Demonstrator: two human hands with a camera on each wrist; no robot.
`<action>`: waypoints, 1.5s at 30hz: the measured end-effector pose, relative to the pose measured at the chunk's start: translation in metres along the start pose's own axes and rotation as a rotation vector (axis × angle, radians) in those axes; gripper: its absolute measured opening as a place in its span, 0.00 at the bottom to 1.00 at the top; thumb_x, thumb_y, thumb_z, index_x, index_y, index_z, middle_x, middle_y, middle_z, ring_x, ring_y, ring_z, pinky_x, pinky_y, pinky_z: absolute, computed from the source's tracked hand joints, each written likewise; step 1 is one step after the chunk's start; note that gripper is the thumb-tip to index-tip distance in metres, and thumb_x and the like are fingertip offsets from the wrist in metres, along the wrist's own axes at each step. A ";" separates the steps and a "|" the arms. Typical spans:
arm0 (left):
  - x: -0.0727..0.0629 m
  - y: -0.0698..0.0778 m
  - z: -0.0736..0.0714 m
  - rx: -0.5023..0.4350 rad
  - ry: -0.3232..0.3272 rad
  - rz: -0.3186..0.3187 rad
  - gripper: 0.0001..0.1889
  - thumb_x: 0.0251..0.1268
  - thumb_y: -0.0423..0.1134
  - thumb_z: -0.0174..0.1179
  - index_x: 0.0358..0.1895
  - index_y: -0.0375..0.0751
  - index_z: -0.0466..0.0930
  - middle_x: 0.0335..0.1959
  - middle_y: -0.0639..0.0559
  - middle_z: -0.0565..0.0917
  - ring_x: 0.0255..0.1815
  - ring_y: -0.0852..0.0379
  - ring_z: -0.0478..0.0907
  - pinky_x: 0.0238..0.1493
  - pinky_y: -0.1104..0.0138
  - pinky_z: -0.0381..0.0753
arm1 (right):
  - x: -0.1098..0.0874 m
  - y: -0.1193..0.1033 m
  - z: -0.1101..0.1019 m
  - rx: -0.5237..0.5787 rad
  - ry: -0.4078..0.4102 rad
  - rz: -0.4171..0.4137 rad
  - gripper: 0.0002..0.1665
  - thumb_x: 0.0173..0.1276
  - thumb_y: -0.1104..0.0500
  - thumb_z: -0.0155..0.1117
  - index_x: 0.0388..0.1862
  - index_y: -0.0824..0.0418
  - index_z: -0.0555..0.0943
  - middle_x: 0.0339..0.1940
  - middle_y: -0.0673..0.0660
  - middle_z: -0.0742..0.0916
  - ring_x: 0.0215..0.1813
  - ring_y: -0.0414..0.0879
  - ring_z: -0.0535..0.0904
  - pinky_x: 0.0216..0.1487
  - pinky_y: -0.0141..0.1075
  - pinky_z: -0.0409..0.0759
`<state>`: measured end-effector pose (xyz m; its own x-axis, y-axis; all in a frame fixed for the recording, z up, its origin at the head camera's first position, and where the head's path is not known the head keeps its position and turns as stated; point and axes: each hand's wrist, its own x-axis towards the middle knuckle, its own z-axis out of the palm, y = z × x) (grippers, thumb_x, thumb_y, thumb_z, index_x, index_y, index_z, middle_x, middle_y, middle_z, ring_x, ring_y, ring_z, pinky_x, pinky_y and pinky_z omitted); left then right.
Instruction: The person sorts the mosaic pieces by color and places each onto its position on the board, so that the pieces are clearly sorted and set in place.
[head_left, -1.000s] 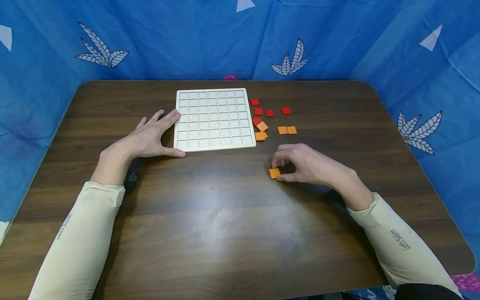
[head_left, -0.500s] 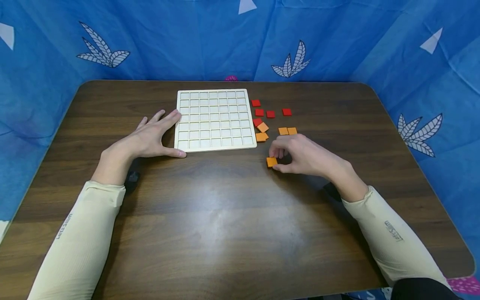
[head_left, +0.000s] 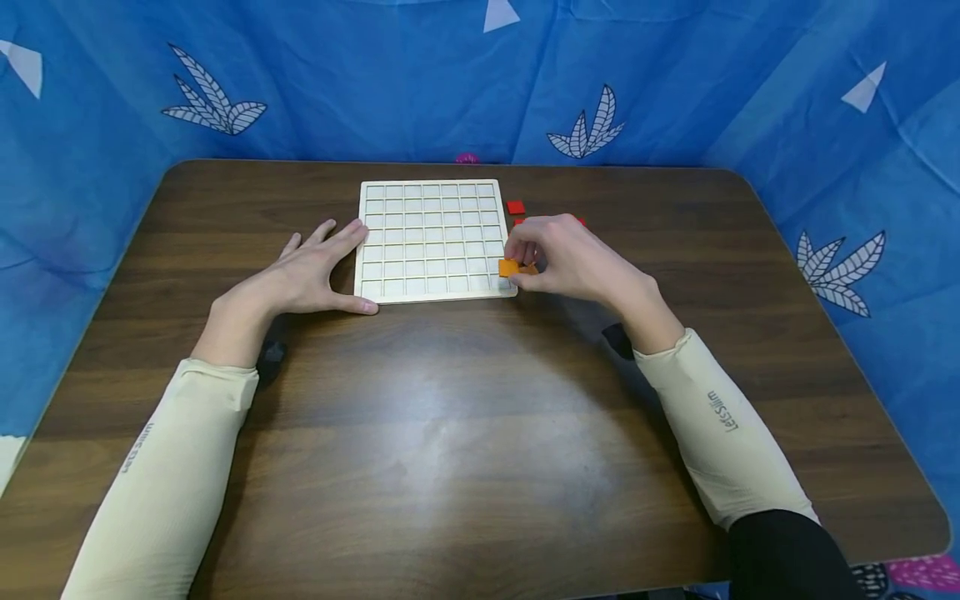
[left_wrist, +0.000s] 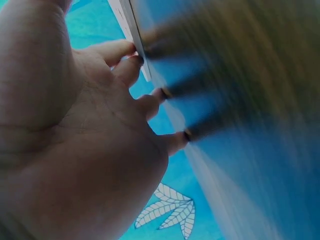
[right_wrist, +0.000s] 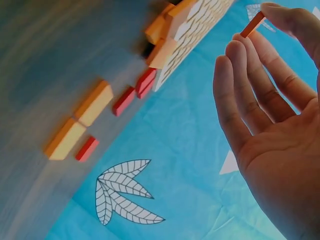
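Observation:
A pale grid board (head_left: 433, 242) with square cells lies on the table. My left hand (head_left: 300, 271) has its fingers spread at the board's left edge, thumb at the near left corner. In the left wrist view, fingertips (left_wrist: 131, 47) meet the board's side (left_wrist: 131, 25). My right hand (head_left: 573, 258) is at the board's right edge, pinching an orange square tile (right_wrist: 253, 25) between thumb and fingers. From the head, that tile (head_left: 508, 267) overlaps the board's right border. The other fingers of the right hand (right_wrist: 280, 110) extend beside it, and this hand hides several loose tiles from the head view.
Other orange tiles (right_wrist: 94, 102) lie right of the board, some piled against its edge. Red tiles (right_wrist: 124, 101) lie among them; one red tile (head_left: 515, 207) shows near the board's far right corner. A blue patterned cloth (head_left: 405, 83) hangs behind the brown table (head_left: 420, 433).
My right hand has carried the orange tile up and left, from the open tabletop to the board's right edge. The left hand stays at the board's left edge.

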<state>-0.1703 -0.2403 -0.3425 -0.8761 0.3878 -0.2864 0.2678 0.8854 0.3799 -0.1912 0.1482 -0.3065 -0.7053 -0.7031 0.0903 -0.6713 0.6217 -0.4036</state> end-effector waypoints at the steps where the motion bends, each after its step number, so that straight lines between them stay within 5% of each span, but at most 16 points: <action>1: 0.000 0.001 0.000 0.000 0.001 0.001 0.68 0.55 0.73 0.72 0.88 0.49 0.38 0.90 0.52 0.37 0.89 0.37 0.30 0.80 0.29 0.31 | 0.003 0.000 0.000 0.007 0.004 0.002 0.14 0.62 0.58 0.82 0.42 0.58 0.86 0.37 0.55 0.88 0.39 0.52 0.83 0.43 0.36 0.82; 20: 0.000 0.002 0.000 -0.004 0.002 -0.003 0.68 0.55 0.73 0.72 0.88 0.48 0.38 0.90 0.51 0.37 0.89 0.36 0.30 0.79 0.27 0.31 | 0.053 -0.003 0.014 0.042 0.052 0.097 0.15 0.64 0.55 0.81 0.46 0.59 0.88 0.40 0.55 0.89 0.44 0.50 0.83 0.48 0.37 0.83; 45: 0.001 0.003 -0.001 -0.033 -0.009 -0.007 0.68 0.55 0.71 0.73 0.88 0.48 0.37 0.90 0.52 0.36 0.88 0.35 0.29 0.79 0.28 0.28 | 0.126 -0.043 0.046 0.125 0.022 0.107 0.13 0.63 0.56 0.81 0.44 0.59 0.89 0.40 0.54 0.91 0.42 0.43 0.85 0.50 0.33 0.82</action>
<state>-0.1714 -0.2377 -0.3408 -0.8744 0.3838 -0.2968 0.2479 0.8793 0.4067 -0.2410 0.0174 -0.3198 -0.7769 -0.6268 0.0598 -0.5597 0.6440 -0.5216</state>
